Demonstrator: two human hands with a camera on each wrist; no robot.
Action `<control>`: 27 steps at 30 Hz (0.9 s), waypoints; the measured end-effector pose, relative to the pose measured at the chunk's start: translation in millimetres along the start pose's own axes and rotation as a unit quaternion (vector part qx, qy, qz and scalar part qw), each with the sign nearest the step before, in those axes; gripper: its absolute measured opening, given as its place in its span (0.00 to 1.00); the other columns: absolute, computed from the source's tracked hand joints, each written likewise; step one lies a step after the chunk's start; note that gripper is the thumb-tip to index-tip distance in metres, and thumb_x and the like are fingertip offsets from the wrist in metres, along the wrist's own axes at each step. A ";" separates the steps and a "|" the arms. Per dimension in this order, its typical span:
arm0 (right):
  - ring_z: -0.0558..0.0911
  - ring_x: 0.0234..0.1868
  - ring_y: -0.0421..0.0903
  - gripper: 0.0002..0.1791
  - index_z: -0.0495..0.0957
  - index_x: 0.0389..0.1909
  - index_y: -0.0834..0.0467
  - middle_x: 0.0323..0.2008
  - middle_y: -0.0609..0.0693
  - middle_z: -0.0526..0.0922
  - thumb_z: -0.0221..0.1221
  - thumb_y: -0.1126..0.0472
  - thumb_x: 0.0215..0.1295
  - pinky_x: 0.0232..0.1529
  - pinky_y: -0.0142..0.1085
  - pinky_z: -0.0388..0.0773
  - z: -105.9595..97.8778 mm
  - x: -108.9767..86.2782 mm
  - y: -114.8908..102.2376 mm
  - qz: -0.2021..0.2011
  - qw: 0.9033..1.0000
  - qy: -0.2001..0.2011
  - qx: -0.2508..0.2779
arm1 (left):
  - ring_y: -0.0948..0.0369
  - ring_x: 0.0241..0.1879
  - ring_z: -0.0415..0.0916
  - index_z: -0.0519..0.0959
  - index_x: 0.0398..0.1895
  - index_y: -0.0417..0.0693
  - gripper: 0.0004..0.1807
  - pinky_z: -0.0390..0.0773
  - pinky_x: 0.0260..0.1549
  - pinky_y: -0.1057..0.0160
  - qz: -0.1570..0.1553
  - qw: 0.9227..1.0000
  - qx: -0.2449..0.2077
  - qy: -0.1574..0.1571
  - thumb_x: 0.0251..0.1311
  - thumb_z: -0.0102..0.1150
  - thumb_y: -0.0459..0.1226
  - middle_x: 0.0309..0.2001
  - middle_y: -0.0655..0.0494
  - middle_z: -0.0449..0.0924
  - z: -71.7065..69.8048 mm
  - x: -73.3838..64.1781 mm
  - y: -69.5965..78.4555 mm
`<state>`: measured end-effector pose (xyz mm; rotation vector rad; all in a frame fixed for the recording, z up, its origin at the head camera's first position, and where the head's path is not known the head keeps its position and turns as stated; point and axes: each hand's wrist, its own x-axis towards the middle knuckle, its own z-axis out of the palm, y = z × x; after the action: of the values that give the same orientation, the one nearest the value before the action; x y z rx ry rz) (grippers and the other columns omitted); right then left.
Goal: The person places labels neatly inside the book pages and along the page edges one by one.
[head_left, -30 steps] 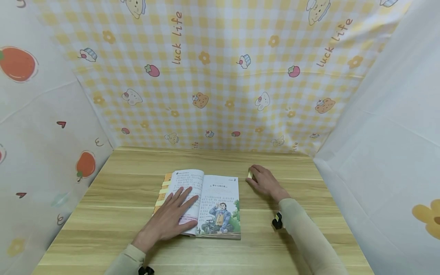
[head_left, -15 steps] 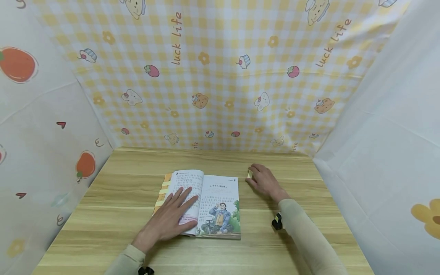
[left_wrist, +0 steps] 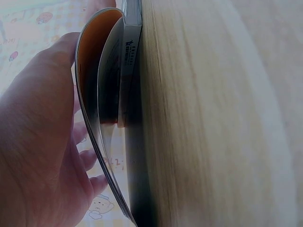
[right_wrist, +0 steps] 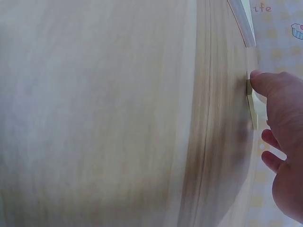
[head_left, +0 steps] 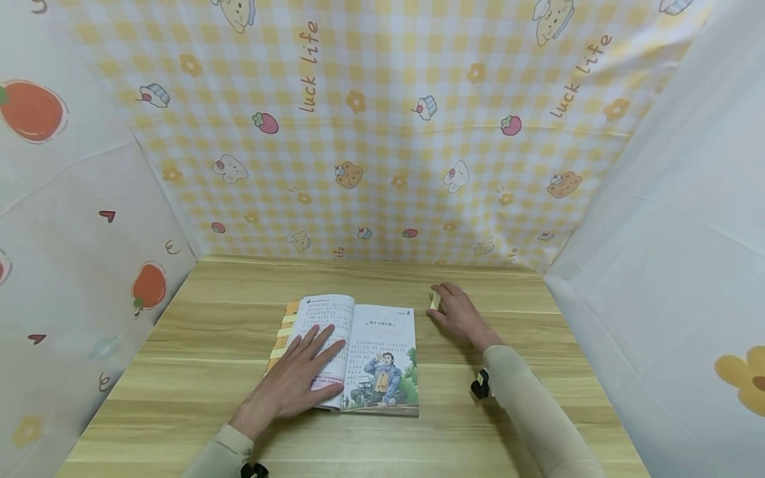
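An open book (head_left: 382, 318) lies on the wooden table, text on its left page and a drawing of a seated figure on the right. My left hand (head_left: 299, 378) rests spread over the left page, thumb near the fold. In the left wrist view, the book's left part (left_wrist: 102, 146) bows up in a curve beside that hand. Right of the book, my right hand (head_left: 460, 315) holds a small pale yellow sticky note pad (head_left: 435, 300) between thumb and fingers. The right wrist view shows the thumb (right_wrist: 259, 80) at one end of the pad (right_wrist: 252, 106).
Orange and pale yellow bands (head_left: 281, 342) show along the book's left edge. A yellow checked cloth (head_left: 394, 146) hangs behind the table (head_left: 239, 279), with white cloths at both sides. Black wrist devices (head_left: 481, 384) sit under the sleeves.
The yellow strip between my right thumb and fingers shows longer than half a second ago, while that hand barely shifts. My left hand and the book stay put.
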<state>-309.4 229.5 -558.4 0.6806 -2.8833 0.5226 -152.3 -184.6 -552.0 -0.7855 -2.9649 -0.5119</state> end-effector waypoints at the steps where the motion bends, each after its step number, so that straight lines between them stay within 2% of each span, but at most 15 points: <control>1: 0.81 0.73 0.67 0.37 0.73 0.79 0.65 0.71 0.67 0.81 0.71 0.51 0.79 0.75 0.64 0.81 0.1 0.0 -0.2 0.002 1.000 0.000 0.003 | 0.41 0.93 0.50 0.66 0.90 0.61 0.47 0.59 0.89 0.30 0.000 1.000 0.000 0.000 0.75 0.61 0.68 0.94 0.50 0.54 -0.1 0.0 0.1; 12: 0.81 0.73 0.66 0.41 0.70 0.82 0.64 0.71 0.66 0.81 0.74 0.53 0.76 0.76 0.62 0.80 2.4 1.3 -0.7 0.024 0.999 0.001 0.023 | 0.40 0.93 0.50 0.67 0.90 0.60 0.47 0.58 0.89 0.29 -0.004 1.000 -0.005 -0.005 0.75 0.61 0.68 0.94 0.50 0.54 -0.1 -0.1 0.6; 19: 0.78 0.78 0.69 0.42 0.69 0.83 0.65 0.77 0.67 0.79 0.75 0.57 0.75 0.80 0.65 0.77 2.1 4.3 -2.0 0.048 0.996 0.001 0.079 | 0.40 0.93 0.50 0.67 0.90 0.61 0.46 0.59 0.88 0.29 -0.002 1.000 -0.002 0.000 0.75 0.60 0.68 0.93 0.50 0.54 0.0 -0.3 0.4; 21: 0.81 0.75 0.68 0.42 0.68 0.83 0.64 0.76 0.68 0.80 0.75 0.58 0.75 0.77 0.65 0.80 1.1 4.4 -2.6 0.060 0.993 -0.003 0.097 | 0.40 0.93 0.51 0.67 0.90 0.61 0.46 0.59 0.88 0.29 -0.002 1.000 -0.001 0.001 0.75 0.60 0.68 0.93 0.50 0.55 -0.2 -0.5 0.4; 23: 0.86 0.69 0.66 0.41 0.68 0.83 0.65 0.71 0.67 0.84 0.74 0.59 0.75 0.72 0.62 0.85 0.8 4.7 -2.9 0.068 0.991 -0.007 0.114 | 0.40 0.93 0.51 0.67 0.90 0.61 0.46 0.59 0.88 0.29 -0.002 1.000 0.000 0.000 0.75 0.60 0.68 0.93 0.50 0.54 -0.4 -0.6 0.5; 27: 0.93 0.53 0.57 0.37 0.71 0.80 0.66 0.54 0.61 0.91 0.73 0.61 0.76 0.58 0.54 0.92 0.6 5.0 -1.9 0.079 0.988 -0.009 0.131 | 0.40 0.93 0.51 0.67 0.90 0.61 0.46 0.59 0.88 0.29 -0.003 1.000 0.000 -0.001 0.75 0.61 0.68 0.93 0.50 0.54 -0.6 -0.5 0.8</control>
<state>-313.0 225.7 -557.3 0.4924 -2.9302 0.9338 -151.4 -184.4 -551.2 -0.7778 -2.9699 -0.5108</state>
